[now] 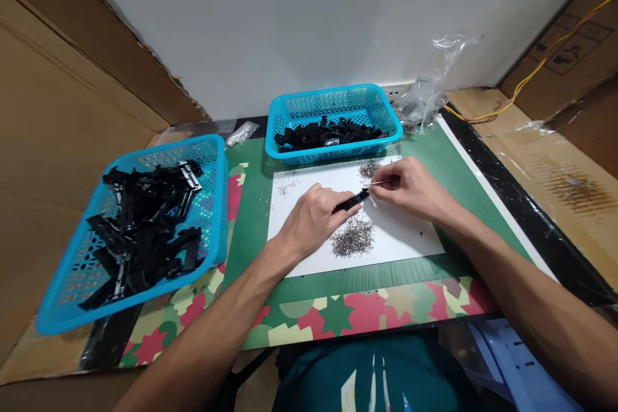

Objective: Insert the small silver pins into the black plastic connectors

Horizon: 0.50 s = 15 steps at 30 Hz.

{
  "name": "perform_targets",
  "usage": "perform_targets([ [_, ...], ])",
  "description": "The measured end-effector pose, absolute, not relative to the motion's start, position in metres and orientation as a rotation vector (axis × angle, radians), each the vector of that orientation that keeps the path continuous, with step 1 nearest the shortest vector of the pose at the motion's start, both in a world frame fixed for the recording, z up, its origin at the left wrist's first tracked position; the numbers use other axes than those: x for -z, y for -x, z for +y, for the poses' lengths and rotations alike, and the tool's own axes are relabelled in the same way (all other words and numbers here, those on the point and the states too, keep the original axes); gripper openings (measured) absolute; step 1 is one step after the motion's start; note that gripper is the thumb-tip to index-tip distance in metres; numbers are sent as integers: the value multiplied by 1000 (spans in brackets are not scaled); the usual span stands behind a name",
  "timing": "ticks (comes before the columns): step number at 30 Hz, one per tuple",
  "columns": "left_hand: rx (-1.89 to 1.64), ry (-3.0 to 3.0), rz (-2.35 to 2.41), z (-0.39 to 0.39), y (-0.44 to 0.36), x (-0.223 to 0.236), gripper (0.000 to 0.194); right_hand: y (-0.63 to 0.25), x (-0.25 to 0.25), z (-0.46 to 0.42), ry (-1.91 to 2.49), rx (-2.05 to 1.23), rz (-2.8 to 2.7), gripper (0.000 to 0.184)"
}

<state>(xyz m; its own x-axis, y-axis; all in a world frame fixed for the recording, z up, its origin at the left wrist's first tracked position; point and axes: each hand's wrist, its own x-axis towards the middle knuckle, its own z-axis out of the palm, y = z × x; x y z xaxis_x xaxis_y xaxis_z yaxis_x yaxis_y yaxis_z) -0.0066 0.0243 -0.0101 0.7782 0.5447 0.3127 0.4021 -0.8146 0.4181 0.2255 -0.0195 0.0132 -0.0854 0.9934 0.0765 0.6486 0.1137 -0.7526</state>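
Observation:
Over the white sheet point(403, 232), my left hand point(316, 215) is closed round a slim black plastic part point(355, 200), whose far end points up to the right. My right hand point(403, 185) pinches a thin silvery tool point(379, 183), its tip at that end of the part. The tool is too fine to name surely. Below the part lies a pile of small metal springs or wire pieces point(353, 238). A smaller metal pile point(369, 169) sits just beyond my right fingers, and scattered wire pieces point(286, 187) lie at the sheet's left.
A blue basket point(219, 206) of black parts point(145, 225) stands at the left. Another blue basket point(333, 95) with black pieces point(333, 134) is at the back by the wall. Clear plastic bags point(420, 103) and a yellow cable point(519, 87) lie at the back right.

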Motion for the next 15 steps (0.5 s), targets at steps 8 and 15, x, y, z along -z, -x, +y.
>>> perform_targets([
  [8, -568, -2654, 747, 24, 7, 9, 31, -206, -16, -29, 1348, -923, -1683, 13],
  [15, -487, -2648, 747, 24, 9, 9, 17, -193, -14, -35, 1320, -1008, -1659, 14],
])
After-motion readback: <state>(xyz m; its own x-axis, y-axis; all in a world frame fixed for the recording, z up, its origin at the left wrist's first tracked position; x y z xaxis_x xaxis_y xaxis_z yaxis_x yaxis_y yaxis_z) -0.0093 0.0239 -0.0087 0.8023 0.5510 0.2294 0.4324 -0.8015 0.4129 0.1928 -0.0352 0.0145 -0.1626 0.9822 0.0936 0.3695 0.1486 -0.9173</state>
